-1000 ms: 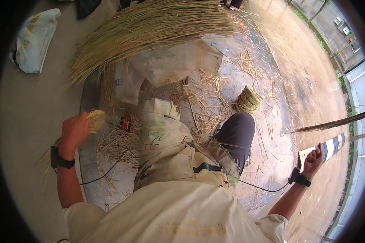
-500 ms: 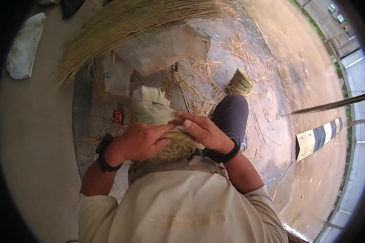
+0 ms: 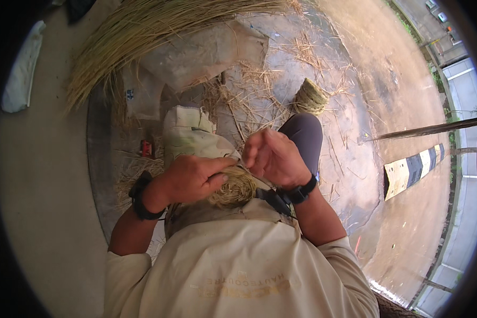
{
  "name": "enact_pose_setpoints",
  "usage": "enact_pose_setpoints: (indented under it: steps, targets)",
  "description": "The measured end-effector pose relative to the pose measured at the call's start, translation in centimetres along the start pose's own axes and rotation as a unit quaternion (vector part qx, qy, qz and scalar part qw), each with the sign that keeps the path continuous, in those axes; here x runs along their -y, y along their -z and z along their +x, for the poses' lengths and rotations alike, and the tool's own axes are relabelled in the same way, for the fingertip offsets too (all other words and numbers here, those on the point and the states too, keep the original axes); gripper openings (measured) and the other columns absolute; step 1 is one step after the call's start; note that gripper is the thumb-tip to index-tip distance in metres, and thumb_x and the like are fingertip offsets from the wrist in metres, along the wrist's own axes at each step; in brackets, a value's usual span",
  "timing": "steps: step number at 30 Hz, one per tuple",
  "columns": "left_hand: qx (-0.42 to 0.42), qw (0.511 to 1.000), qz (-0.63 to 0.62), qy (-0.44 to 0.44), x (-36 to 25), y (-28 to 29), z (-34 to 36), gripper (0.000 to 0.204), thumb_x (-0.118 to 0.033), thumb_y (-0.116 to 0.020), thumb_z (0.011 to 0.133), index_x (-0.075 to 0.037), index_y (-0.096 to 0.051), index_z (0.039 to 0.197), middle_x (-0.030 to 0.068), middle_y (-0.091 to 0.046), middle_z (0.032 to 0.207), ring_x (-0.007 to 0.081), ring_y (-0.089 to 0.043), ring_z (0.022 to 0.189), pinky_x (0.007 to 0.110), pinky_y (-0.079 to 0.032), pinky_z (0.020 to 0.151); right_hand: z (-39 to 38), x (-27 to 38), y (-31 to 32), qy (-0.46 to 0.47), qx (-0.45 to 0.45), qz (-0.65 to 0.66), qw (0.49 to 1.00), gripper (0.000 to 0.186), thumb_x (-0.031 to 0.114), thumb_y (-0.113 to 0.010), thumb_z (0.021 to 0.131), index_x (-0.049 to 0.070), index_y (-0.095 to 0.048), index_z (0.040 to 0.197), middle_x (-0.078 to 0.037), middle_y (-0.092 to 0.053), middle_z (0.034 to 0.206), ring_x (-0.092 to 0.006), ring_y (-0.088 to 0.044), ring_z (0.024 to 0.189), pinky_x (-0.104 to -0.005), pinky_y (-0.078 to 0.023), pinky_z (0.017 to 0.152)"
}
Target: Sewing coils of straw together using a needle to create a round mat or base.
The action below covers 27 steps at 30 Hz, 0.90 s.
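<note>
In my lap, against my waist, rests a round coil of woven straw (image 3: 236,190), its braided rows partly covered by my fingers. My left hand (image 3: 193,177) grips its upper left edge, with index finger and thumb pressed on the straw. Just to the right and slightly above the coil, my right hand (image 3: 276,159) is raised with curled fingers. A thin pale strand seems to run near its fingertips, but I cannot make out what they pinch. A pale printed cloth (image 3: 188,132) covers my left leg, right beyond the coil.
A long bundle of dry straw (image 3: 143,40) lies at the far left beside a clear plastic sheet (image 3: 206,55). A woven straw roll (image 3: 310,97) stands beyond my right knee (image 3: 305,135). A small red packet (image 3: 146,148) lies left. Loose stalks litter the mat (image 3: 350,159).
My right hand has lifted off the coil and moved a little up and right, its fingers curling. My left hand stays on the straw. The whole view has shifted slightly.
</note>
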<state>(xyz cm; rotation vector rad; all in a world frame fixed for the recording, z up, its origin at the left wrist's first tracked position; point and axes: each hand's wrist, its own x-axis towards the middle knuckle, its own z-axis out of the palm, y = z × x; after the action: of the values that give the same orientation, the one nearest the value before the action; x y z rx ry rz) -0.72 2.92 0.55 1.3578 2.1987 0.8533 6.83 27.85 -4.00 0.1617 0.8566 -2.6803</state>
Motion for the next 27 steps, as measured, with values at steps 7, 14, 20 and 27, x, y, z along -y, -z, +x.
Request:
enact_pose_setpoints:
  steps: [7, 14, 20, 27]
  targets:
    - [-0.024, 0.999, -0.03, -0.019, 1.2, -0.8, -0.8, 0.038, -0.016, -0.069, 0.096, -0.005, -0.067, 0.132, 0.0211, -0.074, 0.096, 0.0388, -0.074, 0.083, 0.043, -0.058, 0.07, 0.3, 0.2, 0.5, -0.006, 0.01, -0.527, 0.85, 0.038, 0.036, -0.065, 0.106, -0.001, -0.073, 0.102, -0.005, -0.06, 0.069, -0.0156, -0.056, 0.06, -0.0329, -0.046, 0.057]
    - [0.015, 0.999, -0.04, 0.024, 1.3, -0.2, -2.4, 0.021, -0.012, -0.064, 0.099, -0.001, -0.066, 0.117, 0.0218, -0.071, 0.089, 0.0422, -0.071, 0.08, 0.047, -0.054, 0.066, -1.7, 0.8, -1.7, 0.001, 0.061, -0.627, 0.777, 0.037, 0.035, -0.074, 0.1, -0.002, -0.074, 0.1, -0.014, -0.065, 0.072, -0.0217, -0.061, 0.065, -0.0376, -0.05, 0.062]
    - [-0.085, 0.993, -0.078, -0.009, 0.6, -3.6, -1.1, 0.018, -0.009, -0.063, 0.098, 0.001, -0.066, 0.113, 0.0222, -0.069, 0.086, 0.0422, -0.07, 0.077, 0.047, -0.053, 0.065, -4.0, -0.4, 0.4, -0.023, -0.059, -0.445, 0.893, 0.033, 0.031, -0.073, 0.1, -0.002, -0.074, 0.097, -0.004, -0.066, 0.076, -0.0171, -0.064, 0.066, -0.0349, -0.051, 0.061]
    - [-0.079, 0.995, -0.015, -0.052, 0.0, -3.2, 0.0, 0.023, -0.014, -0.065, 0.097, -0.001, -0.065, 0.116, 0.0203, -0.068, 0.08, 0.0435, -0.069, 0.073, 0.05, -0.054, 0.062, -0.1, 2.7, -4.0, 0.083, -0.088, -0.018, 0.993, 0.015, 0.016, -0.068, 0.102, 0.001, -0.07, 0.103, -0.009, -0.07, 0.097, -0.0197, -0.066, 0.09, -0.0367, -0.055, 0.086]
